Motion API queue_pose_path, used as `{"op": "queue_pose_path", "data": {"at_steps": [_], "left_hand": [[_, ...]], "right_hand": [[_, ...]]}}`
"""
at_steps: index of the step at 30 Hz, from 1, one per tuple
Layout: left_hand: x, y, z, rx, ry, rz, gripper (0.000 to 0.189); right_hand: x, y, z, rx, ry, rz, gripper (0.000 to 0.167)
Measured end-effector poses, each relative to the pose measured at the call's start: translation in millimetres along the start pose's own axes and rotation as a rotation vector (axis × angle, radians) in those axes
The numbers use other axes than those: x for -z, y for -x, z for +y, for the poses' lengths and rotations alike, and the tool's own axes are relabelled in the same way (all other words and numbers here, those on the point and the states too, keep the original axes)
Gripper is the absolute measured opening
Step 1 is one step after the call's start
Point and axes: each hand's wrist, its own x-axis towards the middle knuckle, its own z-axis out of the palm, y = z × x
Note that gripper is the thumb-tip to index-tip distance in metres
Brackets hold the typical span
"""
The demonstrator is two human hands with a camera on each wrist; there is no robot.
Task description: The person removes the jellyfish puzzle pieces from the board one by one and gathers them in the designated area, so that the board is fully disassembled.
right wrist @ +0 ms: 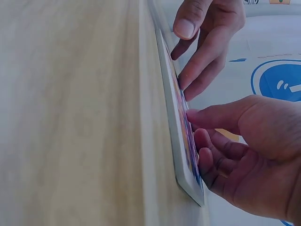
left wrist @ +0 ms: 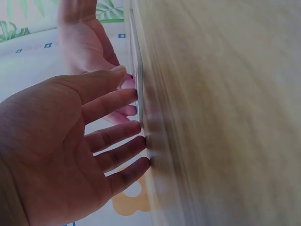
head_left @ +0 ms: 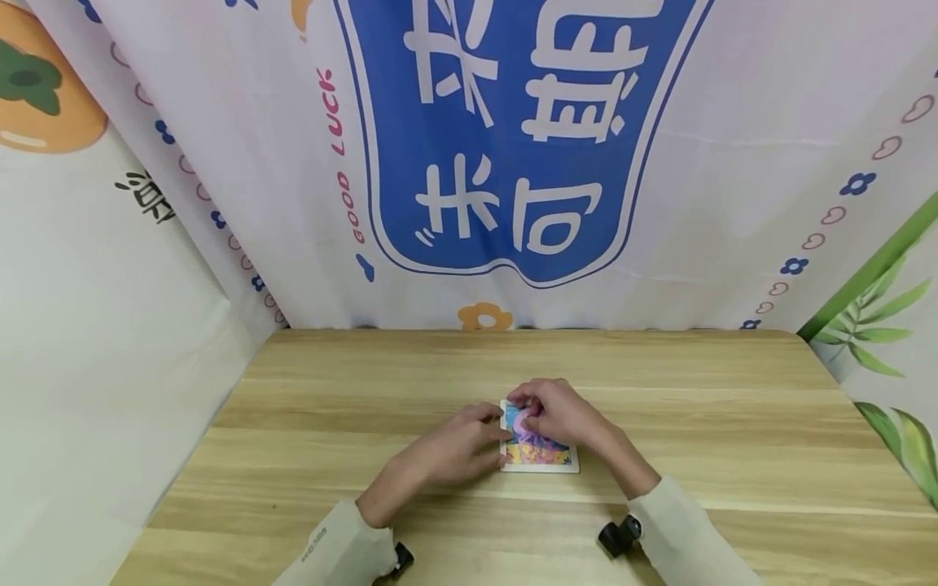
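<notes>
A small flat picture board [head_left: 538,456] with a white border lies on the wooden table, its face showing pink, purple, blue and yellow. Along its left edge rests my left hand [head_left: 463,443], palm down, fingers fairly straight; in the left wrist view the fingertips [left wrist: 134,165] touch the edge and the tabletop. My right hand [head_left: 560,413] covers the board's upper right part. Seen from the right wrist, its thumb [right wrist: 221,115] touches the picture, while the other fingers curl onto the board [right wrist: 176,155]. Whether a separate piece lies under those fingers cannot be seen.
Wooden tabletop [head_left: 330,391] surrounds the board on all sides. A printed white curtain [head_left: 703,203] with a blue badge hangs at the table's far edge. Black camera mounts [head_left: 619,535] sit at both wrists below the cream sleeves.
</notes>
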Motion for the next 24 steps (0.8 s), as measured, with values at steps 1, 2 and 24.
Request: {"op": "queue_pose_path", "data": {"at_steps": [1,2,24], "left_hand": [[-0.3,-0.4,-0.1,0.001,-0.003,0.004,0.039],[-0.5,-0.8,-0.3,0.002,-0.001,0.005,0.039],[3.3,1.0,1.9,0.005,0.002,-0.015,0.038]], "right_hand": [[-0.2,0.2,-0.4,0.003,0.002,0.003,0.034],[-0.2,0.4,-0.7,0.004,0.003,0.004,0.034],[-2.1,-2.2,0.8,-0.022,-0.024,-0.05,0.042]]}}
